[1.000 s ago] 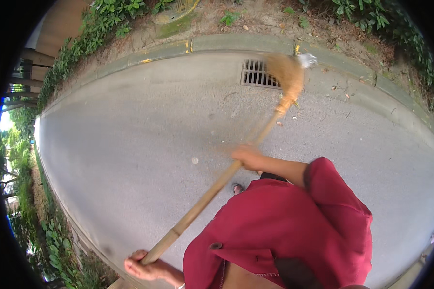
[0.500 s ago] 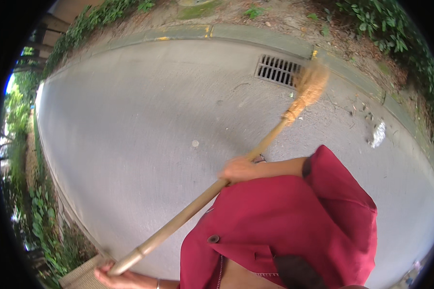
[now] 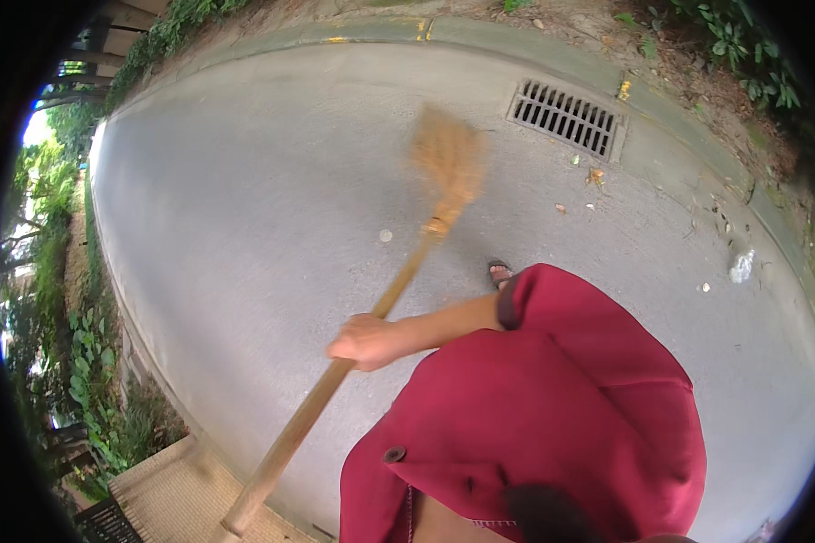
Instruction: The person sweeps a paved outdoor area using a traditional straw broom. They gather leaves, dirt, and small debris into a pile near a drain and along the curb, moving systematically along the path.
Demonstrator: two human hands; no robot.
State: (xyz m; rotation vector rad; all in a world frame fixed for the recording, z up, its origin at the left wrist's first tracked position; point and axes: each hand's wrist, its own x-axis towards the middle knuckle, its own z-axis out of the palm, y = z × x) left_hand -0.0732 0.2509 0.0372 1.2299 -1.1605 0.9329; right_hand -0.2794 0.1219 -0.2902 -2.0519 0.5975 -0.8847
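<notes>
My right hand (image 3: 367, 342) is wrapped around the middle of a broom's long wooden handle, its arm reaching across from the right sleeve. The broom (image 3: 303, 421) slants from the lower left up to the top middle. Its straw head (image 3: 448, 158) is smeared by motion over the grey pavement, left of the drain grate. Where the handle leaves the picture at the bottom, my left hand is out of sight.
A metal drain grate (image 3: 566, 118) lies by the kerb (image 3: 516, 38). Dry leaves (image 3: 596, 176) and a crumpled clear plastic piece (image 3: 742, 266) lie on the pavement (image 3: 244, 208). At lower left are tan paving (image 3: 172, 493) and bushes; a sandalled foot (image 3: 500, 273) shows beside my sleeve.
The broom head has swung left, away from the grate, uncovering leaves there. My right hand has moved left and slightly down with the handle. My left hand has dropped out of view.
</notes>
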